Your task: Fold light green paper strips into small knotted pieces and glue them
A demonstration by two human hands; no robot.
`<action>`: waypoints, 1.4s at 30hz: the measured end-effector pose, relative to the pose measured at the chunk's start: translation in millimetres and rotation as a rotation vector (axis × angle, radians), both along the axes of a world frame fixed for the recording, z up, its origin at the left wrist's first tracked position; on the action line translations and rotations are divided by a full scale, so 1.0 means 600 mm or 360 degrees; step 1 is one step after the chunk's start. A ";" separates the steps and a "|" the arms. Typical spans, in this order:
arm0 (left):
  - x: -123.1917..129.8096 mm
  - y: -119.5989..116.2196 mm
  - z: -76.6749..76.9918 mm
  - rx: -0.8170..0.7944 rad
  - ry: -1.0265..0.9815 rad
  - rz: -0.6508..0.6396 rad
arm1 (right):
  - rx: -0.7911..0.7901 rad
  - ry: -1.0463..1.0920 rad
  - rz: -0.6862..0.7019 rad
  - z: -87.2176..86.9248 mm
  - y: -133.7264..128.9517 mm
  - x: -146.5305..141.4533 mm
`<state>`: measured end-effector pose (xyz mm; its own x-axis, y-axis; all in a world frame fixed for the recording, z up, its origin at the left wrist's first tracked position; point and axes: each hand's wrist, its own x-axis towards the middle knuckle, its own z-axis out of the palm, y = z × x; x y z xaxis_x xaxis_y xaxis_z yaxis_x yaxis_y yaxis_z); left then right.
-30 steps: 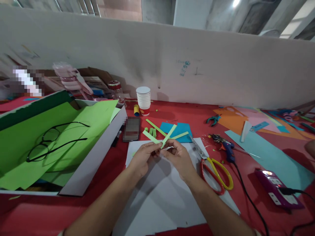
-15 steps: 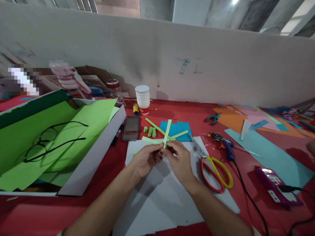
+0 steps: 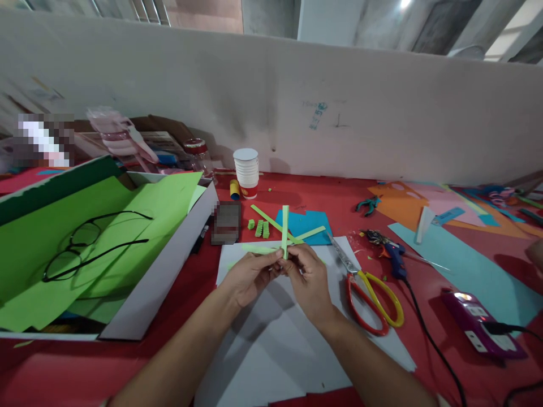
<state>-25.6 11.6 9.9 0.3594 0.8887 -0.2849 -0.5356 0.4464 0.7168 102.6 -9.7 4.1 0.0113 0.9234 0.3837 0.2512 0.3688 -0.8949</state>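
A light green paper strip [image 3: 285,223] stands upright between my hands, its lower end pinched at the fingertips. My left hand [image 3: 253,276] is closed on the strip from the left, thumb and fingers together. My right hand [image 3: 309,280] pinches it from the right. More green strips lie just beyond my hands, one [image 3: 313,233] across a blue paper piece [image 3: 316,220]. Small folded green pieces [image 3: 262,229] sit to the left of the strips. White paper sheets [image 3: 275,339] lie beneath my hands.
Scissors [image 3: 369,299] with red and yellow handles and a blue glue gun [image 3: 395,260] lie at right, near a purple power strip [image 3: 483,325]. At left, a box [image 3: 161,277] holds green paper and glasses [image 3: 80,243]. Paper cups [image 3: 246,172] stand behind a dark phone-like object [image 3: 226,223].
The strip held in my fingers has turned from leaning right to nearly upright. Both hands have stayed in almost the same place.
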 end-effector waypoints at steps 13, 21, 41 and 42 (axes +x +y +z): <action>0.007 -0.003 -0.011 0.0492 0.0636 0.0226 | -0.0388 0.0387 0.0151 -0.009 0.016 0.001; 0.004 -0.002 -0.006 0.0898 0.1121 0.0365 | -0.0644 0.0913 0.0327 -0.006 0.019 0.000; 0.000 -0.002 -0.004 0.0235 0.0516 0.0227 | -0.0663 0.0844 0.0010 0.002 0.023 0.013; 0.002 -0.003 -0.004 0.0248 0.0531 0.0239 | -0.0663 0.0796 0.0034 0.002 0.022 0.011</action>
